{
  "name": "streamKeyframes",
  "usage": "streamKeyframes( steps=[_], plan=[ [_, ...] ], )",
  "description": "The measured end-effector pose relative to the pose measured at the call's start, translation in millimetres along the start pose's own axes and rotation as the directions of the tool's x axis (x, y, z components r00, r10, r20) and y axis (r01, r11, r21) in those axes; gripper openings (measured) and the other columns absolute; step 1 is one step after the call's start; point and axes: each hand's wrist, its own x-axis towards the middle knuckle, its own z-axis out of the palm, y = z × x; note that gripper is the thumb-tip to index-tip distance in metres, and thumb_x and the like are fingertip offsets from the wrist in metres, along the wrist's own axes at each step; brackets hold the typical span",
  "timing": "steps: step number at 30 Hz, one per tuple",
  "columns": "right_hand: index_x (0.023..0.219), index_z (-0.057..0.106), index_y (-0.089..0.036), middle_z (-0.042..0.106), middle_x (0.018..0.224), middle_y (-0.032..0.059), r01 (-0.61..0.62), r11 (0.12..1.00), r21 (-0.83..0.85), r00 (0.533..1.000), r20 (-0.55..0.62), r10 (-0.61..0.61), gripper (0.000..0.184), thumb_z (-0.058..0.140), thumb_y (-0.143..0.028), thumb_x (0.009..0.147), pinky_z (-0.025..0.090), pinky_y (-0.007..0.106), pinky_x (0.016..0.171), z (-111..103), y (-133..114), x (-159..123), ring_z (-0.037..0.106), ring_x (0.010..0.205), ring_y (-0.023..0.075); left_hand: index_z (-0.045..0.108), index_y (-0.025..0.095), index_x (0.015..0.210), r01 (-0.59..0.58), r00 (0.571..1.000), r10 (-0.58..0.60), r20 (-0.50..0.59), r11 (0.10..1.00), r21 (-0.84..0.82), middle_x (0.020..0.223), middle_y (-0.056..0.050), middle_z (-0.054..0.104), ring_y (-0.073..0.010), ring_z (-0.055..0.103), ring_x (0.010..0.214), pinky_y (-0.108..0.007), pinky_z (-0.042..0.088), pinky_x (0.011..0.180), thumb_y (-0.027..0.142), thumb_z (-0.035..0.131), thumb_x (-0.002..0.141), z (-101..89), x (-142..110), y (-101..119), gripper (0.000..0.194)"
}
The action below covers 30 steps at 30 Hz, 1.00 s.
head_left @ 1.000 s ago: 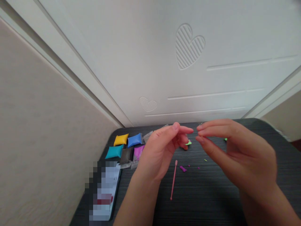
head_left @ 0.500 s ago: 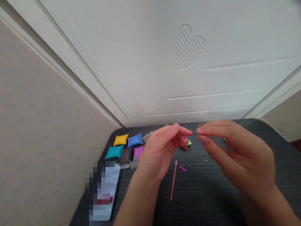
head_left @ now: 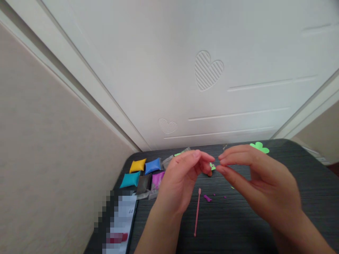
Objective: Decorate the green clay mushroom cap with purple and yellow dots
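Note:
My left hand [head_left: 182, 176] is raised above the dark table, fingers curled round a small green and brown clay piece [head_left: 212, 166]. Most of that piece is hidden by the fingers. Close on its right is my right hand [head_left: 265, 180], thumb and fingertips drawn together at the green part; whether anything tiny sits in this pinch is too small to make out. Below the hands lie a pink modelling stick [head_left: 197, 211] and a purple clay scrap [head_left: 207, 198] with tinier crumbs near it.
Several clay packets lie at the left, among them a yellow packet [head_left: 137, 165], a blue packet [head_left: 153, 165] and a teal packet [head_left: 129, 179]. A phone [head_left: 127, 208] rests at the front left. Behind my right hand is a green flower-shaped piece [head_left: 260, 147]. A white panel [head_left: 159, 70] stands behind the table.
My right fingertips have come left, nearer the piece at my left hand. The view has tilted up, so the table sits lower and the green flower shape shows more.

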Motion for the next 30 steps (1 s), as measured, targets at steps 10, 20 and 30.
streamKeyframes(
  steps=[10,20,30],
  plan=[
    [0.083,0.060,-0.020,0.065,0.081,-0.0002,0.032,0.999,0.014,0.999,-0.008,-0.032,0.014,0.061,-0.011,0.073,0.048,0.022,0.068,-1.6,-8.0,1.0,0.059,0.079,0.0109,0.067,0.014,0.075,0.004,0.999,-0.001,-0.038,0.998,0.068,0.068,-0.003,0.057,-0.0131,0.050,0.069,-0.027,0.038,0.073,0.023,0.048,0.081,8.2,-4.9,1.1,0.022],
    [0.087,0.060,-0.019,0.063,0.082,0.0026,0.049,0.998,0.034,0.999,0.020,-0.050,0.014,0.059,-0.011,0.075,0.050,0.024,0.067,-2.6,-8.0,-0.2,0.058,0.080,0.0121,0.067,0.017,0.077,-0.001,0.998,0.011,-0.060,0.987,0.163,0.072,-0.002,0.058,-0.0129,0.049,0.074,-0.026,0.037,0.074,0.022,0.051,0.080,9.7,-8.7,3.3,0.017],
    [0.088,0.059,-0.018,0.061,0.082,0.0020,0.045,0.995,0.092,0.998,0.041,-0.049,0.023,0.062,-0.005,0.070,0.049,0.025,0.066,-1.4,-4.9,-1.5,0.058,0.079,0.0125,0.068,0.019,0.080,-0.040,0.999,0.041,0.000,0.990,0.133,0.076,-0.001,0.061,-0.0113,0.051,0.075,-0.021,0.039,0.071,0.020,0.052,0.079,7.2,-8.0,1.9,0.017]
  ],
)
